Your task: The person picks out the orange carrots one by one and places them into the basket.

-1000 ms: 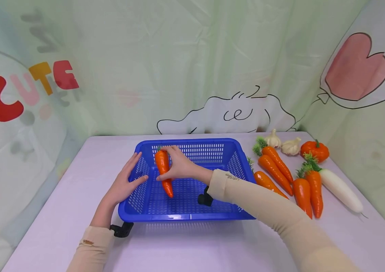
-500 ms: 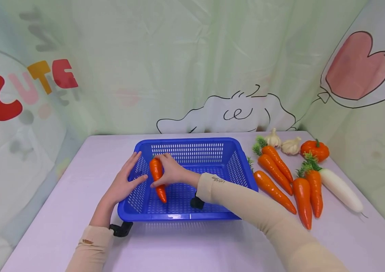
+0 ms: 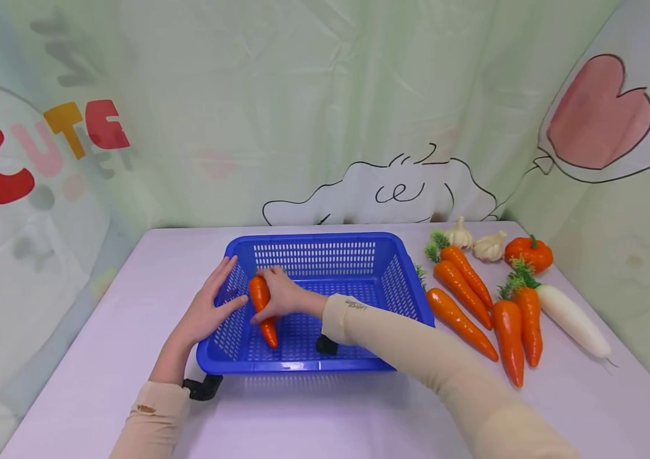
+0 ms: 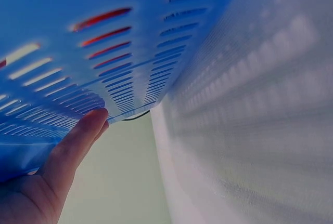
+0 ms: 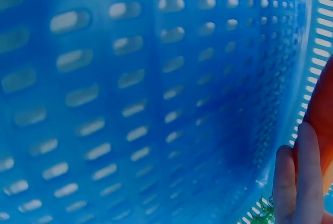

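In the head view, a blue plastic basket [image 3: 319, 366] with slotted walls stands on the table. My right hand [image 3: 283, 294] is inside it on the left, holding an orange carrot [image 3: 259, 293] between thumb and fingers. The carrot's narrow tip points toward me, low over the basket floor; whether it touches is unclear. A bit of its green top [image 5: 265, 211] shows in the right wrist view. My left hand [image 3: 205, 313] rests against the basket's left side, fingers straight and spread, thumb reaching over the rim. In the left wrist view, a finger [image 4: 86, 130] touches the slotted outer wall [image 4: 119, 73].
Right of the basket lie several more carrots [image 3: 462, 324], a white radish [image 3: 574, 320], an orange pumpkin-like vegetable [image 3: 528, 255] and two garlic bulbs [image 3: 488, 247]. A printed curtain [image 3: 215, 127] hangs behind the table [image 3: 147, 268].
My right hand has moved left and lower into the basket with the carrot. The left hand has stayed at the basket's left side.
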`<state>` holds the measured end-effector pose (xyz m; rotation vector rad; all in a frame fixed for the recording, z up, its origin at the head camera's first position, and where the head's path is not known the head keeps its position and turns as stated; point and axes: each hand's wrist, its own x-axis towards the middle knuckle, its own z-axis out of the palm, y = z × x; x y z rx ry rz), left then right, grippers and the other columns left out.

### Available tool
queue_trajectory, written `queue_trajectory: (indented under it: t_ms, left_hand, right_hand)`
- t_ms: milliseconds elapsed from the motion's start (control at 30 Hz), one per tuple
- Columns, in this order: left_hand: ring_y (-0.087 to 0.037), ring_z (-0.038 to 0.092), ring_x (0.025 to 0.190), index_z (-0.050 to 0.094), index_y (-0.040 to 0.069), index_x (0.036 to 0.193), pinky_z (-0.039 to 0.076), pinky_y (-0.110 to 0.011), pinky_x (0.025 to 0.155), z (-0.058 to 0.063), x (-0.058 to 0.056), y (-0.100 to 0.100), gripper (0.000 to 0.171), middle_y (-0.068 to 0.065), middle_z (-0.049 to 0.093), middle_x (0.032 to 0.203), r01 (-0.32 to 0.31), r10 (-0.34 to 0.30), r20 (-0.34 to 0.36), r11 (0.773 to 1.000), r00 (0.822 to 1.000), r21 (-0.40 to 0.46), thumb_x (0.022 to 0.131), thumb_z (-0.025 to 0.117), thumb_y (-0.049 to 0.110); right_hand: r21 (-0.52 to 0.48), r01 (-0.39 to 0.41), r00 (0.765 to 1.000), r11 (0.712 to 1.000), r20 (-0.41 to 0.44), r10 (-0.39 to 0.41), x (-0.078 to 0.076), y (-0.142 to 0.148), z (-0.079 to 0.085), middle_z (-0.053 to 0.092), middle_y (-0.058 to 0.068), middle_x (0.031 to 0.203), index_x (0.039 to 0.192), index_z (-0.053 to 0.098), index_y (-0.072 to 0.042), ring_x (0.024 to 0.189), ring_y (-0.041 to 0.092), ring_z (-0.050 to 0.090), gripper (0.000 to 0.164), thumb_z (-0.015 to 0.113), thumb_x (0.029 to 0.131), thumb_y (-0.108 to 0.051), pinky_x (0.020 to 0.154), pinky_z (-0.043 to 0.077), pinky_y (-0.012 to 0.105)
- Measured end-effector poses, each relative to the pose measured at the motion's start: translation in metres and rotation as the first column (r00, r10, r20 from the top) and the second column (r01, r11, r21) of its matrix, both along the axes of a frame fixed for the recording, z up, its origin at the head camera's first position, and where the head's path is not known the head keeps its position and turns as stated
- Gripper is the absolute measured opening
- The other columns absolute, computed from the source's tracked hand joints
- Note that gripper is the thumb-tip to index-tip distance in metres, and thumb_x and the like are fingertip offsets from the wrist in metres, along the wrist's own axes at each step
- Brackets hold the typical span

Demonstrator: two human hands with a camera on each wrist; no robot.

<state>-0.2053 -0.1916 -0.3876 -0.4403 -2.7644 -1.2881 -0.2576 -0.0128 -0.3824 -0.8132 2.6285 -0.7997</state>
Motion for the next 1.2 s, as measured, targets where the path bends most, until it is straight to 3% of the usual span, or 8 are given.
queue_trajectory:
  t_ms: [200,233,400,667,967,1200]
  left_hand:
    - [-0.04,0.013,0.135,0.018,0.018,0.147,0.021,-0.068,0.095,0.0,0.0,-0.002,0.072,-0.011,0.009,0.153,0.005,-0.005,-0.002,1.0,1.0,0.001,0.088,0.057,0.031]
    - [-0.04,0.013,0.135,0.018,0.018,0.147,0.021,-0.068,0.095,-0.001,0.0,-0.002,0.072,-0.011,0.009,0.153,0.007,-0.007,-0.004,1.0,1.0,0.001,0.088,0.057,0.031]
    - [-0.041,0.013,0.135,0.018,0.017,0.147,0.022,-0.069,0.094,-0.001,-0.001,-0.002,0.072,-0.011,0.009,0.153,0.01,-0.01,-0.01,1.0,1.0,0.005,0.088,0.057,0.031]
    - [-0.041,0.013,0.135,0.018,0.018,0.147,0.022,-0.069,0.094,-0.002,-0.001,-0.002,0.071,-0.011,0.009,0.153,0.009,-0.009,-0.014,1.0,1.0,0.0,0.088,0.056,0.03]
    - [-0.04,0.013,0.135,0.017,0.02,0.148,0.021,-0.069,0.094,-0.002,-0.001,-0.001,0.072,-0.011,0.009,0.153,0.005,-0.005,-0.007,1.0,1.0,-0.001,0.088,0.056,0.031]
    - [-0.039,0.012,0.136,0.017,0.02,0.148,0.022,-0.068,0.095,-0.001,-0.001,-0.001,0.072,-0.01,0.009,0.153,0.007,-0.007,-0.004,1.0,1.0,0.009,0.088,0.057,0.031]
  right_hand:
    - [0.014,0.017,0.999,1.0,0.037,-0.018,-0.004,-0.006,-0.006,0.038,0.016,0.125,0.134,0.036,-0.002,0.101,0.023,0.049,0.089,0.082,0.065,-0.034,0.077,0.052,0.026]
    - [0.009,0.007,1.0,1.0,0.019,-0.007,-0.008,-0.006,-0.013,0.038,0.015,0.123,0.134,0.036,-0.003,0.099,0.022,0.049,0.091,0.082,0.063,-0.038,0.075,0.052,0.026]
    - [0.031,0.007,0.999,0.999,0.031,-0.008,-0.008,-0.01,-0.014,0.039,0.016,0.124,0.134,0.036,-0.003,0.098,0.022,0.049,0.091,0.082,0.064,-0.036,0.072,0.052,0.024]
    - [0.008,0.035,0.991,0.999,0.128,-0.036,0.003,-0.011,-0.004,0.033,0.017,0.129,0.138,0.03,-0.005,0.101,0.024,0.048,0.091,0.082,0.067,-0.027,0.065,0.054,0.024]
    - [0.04,0.005,0.993,0.999,0.114,-0.01,0.004,-0.011,-0.001,0.03,0.017,0.132,0.14,0.028,-0.004,0.103,0.024,0.047,0.094,0.082,0.066,-0.03,0.079,0.051,0.026]
    - [0.033,0.011,0.987,0.999,0.161,-0.016,0.006,-0.01,0.004,0.027,0.018,0.134,0.141,0.027,-0.006,0.101,0.025,0.048,0.094,0.081,0.068,-0.029,0.062,0.054,0.022]
